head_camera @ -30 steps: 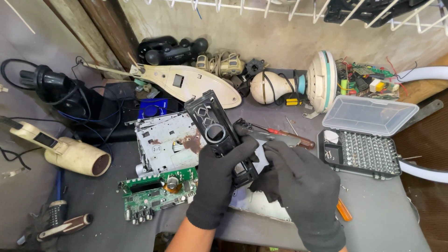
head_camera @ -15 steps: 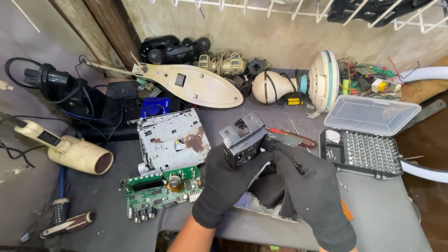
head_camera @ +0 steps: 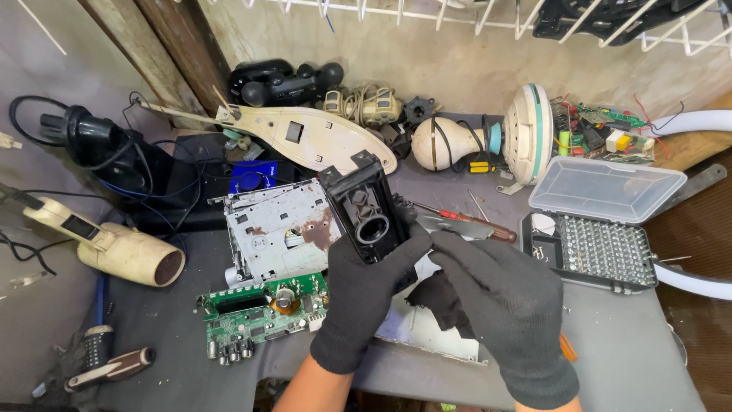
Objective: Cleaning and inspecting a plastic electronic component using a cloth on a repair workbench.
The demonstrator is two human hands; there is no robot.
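Two gloved hands, one circuit board, one bit case.

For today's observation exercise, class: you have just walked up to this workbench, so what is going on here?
A person in black gloves works at a cluttered grey table. The left hand grips a black plastic panel with a round opening, held up on end, while the right hand steadies its lower part from the side. Just left lie a rusty metal chassis and a green circuit board. A red-handled screwdriver and an open bit case sit to the right.
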